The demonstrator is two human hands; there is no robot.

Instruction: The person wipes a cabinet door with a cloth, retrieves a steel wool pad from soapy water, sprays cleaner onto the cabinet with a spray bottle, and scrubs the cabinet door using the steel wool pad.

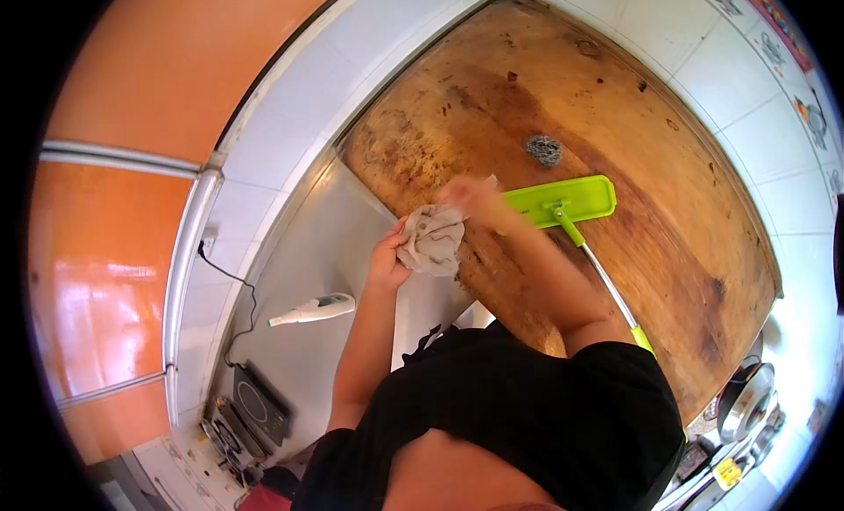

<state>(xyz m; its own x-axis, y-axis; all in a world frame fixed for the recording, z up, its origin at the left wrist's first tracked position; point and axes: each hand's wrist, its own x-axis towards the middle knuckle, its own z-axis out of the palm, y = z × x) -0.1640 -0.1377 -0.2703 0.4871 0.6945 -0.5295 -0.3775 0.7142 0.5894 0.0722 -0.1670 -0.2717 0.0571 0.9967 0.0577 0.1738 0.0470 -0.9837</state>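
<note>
My left hand point(388, 260) is closed on the edge of a crumpled, greyish-white cloth point(435, 240) with dark stains. Smeared by motion, my right hand point(468, 197) is at the cloth's upper right, over the wooden board; its fingers cannot be made out. Just right of that hand lies the flat green head of a mop point(585, 197), its silver and green handle running down beside my right forearm. A grey steel-wool scrubber point(544, 150) rests on the wood beyond the mop head.
The large stained wooden board point(668, 239) meets a metal countertop point(303, 230). On the metal lies a white bottle with a green tip point(312, 310). A black induction cooker point(261, 402) and its cord are at lower left. Pans point(747, 401) stand at lower right; orange cabinets point(114, 274) line the left.
</note>
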